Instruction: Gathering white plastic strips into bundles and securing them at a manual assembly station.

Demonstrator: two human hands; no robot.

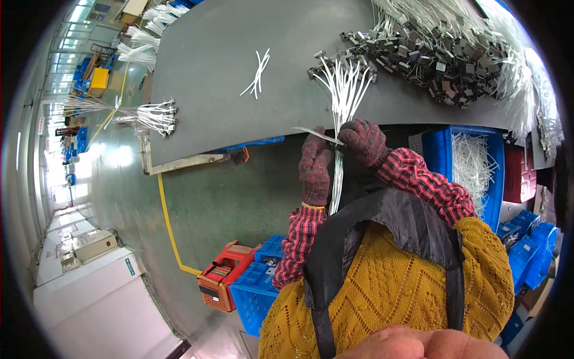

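A bundle of thin white cables (345,99) with small dark ends lies over the table's near edge, fanned out at the far end and hanging down in front of me. My right hand (363,142), in a dark knitted glove, is closed around the bundle from the right. At the bundle's left side is my gloved left hand (315,167), its fingers closed on a pale strip (317,135). That strip crosses the bundle, and one end sticks out to the left. Whether it goes all the way round is hidden by the fingers.
Several loose white strips (257,75) lie on the grey table (221,42). A heap of dark-ended cables (442,60) covers its right side; a tied bundle (158,116) overhangs the left edge. Below stand a blue bin (439,157) and red (218,290) and blue crates (251,299).
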